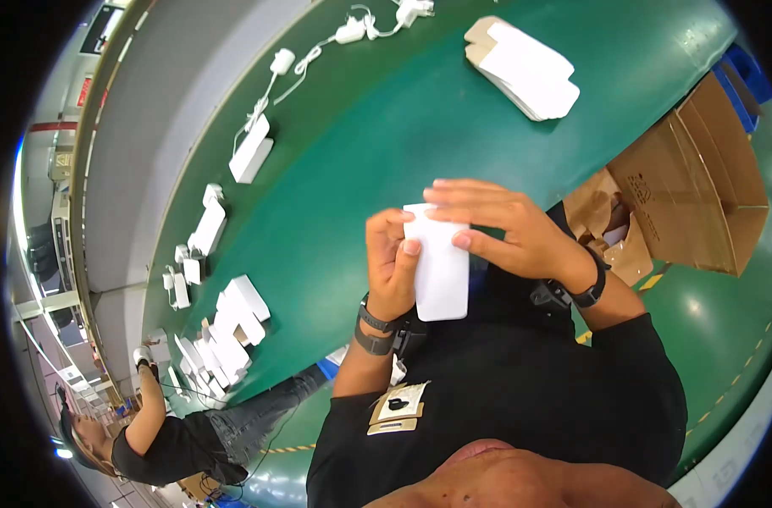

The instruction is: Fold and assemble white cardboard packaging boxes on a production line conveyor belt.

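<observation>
Starting with the biggest things helps: the green table spreads out on the far side, so its surface can serve as backing if the hands need steadying. At the right stands an open brown carton; elbows should stay in, short of its flaps. Far and to the right, a stack of flat white cartons lies on the table, well apart from the work. The white box is held between both hands, just in front of the torso, its long side running near to far. The left hand is clamped on its left side, thumb on the upper face: a good anchor, best kept firm without denting the wall. The right hand has its thumb at the right edge and its fingers close together over the far end; whether they grip or merely press, I cannot tell. Even, light pressure there should keep the corners square.
</observation>
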{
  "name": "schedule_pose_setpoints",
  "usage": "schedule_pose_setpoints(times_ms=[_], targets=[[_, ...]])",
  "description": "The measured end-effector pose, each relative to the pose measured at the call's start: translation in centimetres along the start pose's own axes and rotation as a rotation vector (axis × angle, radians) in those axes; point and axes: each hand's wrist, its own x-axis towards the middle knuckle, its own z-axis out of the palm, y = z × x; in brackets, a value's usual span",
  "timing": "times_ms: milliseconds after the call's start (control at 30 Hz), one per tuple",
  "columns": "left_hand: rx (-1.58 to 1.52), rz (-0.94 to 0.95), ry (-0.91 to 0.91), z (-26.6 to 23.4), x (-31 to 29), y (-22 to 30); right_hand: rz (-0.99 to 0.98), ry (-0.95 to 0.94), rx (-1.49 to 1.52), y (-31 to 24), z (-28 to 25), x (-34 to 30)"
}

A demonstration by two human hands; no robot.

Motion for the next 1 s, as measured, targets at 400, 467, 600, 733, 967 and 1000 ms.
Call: schedule_pose_setpoints(times_ms=[400, 467, 600, 733, 967, 1000], targets=[[-0.337, -0.372, 0.667, -14.3, 17.2, -8.7, 0.357, 0.325, -1.174, 6.7, -12.3, 5.1], [-0.352, -0.398, 0.716, -12.1, 16.9, -8.3, 0.391, 0.283, -1.181, 7.1, -13.0, 5.2], [-0.421, -0.355, 0.426, -5.2, 13.0, -4.0, 0.292, 0.351, -1.256, 7.0, -14.4, 5.1], [-0.325, -0.292, 0.142, 4.1, 7.9, 1.5, -0.199, 0.559, -1.106, -0.5, -9.6, 5.0], [-0.468, -0.068, 0.016, 5.5, 2.9, 1.8, -0.220, 0.263, -0.408, -6.7, -0.9, 0.4], [-0.518, -0.094, -0.066, 4.7, 1.9, 1.3, -0.158, 0.221, -0.256, -7.3, -1.0, -0.2]])
